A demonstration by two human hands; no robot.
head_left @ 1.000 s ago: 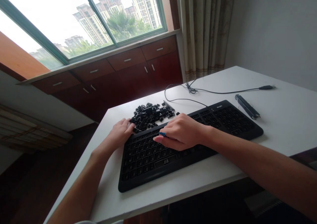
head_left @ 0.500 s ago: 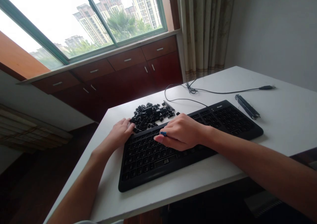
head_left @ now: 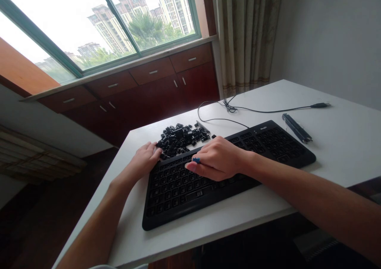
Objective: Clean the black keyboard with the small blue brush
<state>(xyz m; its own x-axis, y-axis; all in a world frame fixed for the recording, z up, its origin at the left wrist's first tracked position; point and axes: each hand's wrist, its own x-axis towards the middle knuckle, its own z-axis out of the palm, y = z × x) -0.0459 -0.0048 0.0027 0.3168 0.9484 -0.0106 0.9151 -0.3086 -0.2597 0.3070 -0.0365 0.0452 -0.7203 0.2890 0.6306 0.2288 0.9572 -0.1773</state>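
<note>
A black keyboard (head_left: 190, 197) without its keycaps lies on the white table, its bare key sockets showing. My right hand (head_left: 218, 160) is closed above the middle of it, thumb pressed along the curled fingers. A small blue object (head_left: 195, 160) pokes out between thumb and index finger; the rest of it is hidden in the fist. At the keyboard's upper left corner rests my left hand (head_left: 145, 158), fingers stretched out and thumb apart. Its fingertips are at the left edge of a heap of loose black keycaps (head_left: 175, 136).
Behind the keyboard its cable (head_left: 222, 119) runs to a tied bundle and a USB plug (head_left: 320, 105). To the right lies a dark, long thin piece (head_left: 297, 128). Table edges (head_left: 208, 243) run along the front and left. Cabinets (head_left: 143, 82) stand under the window.
</note>
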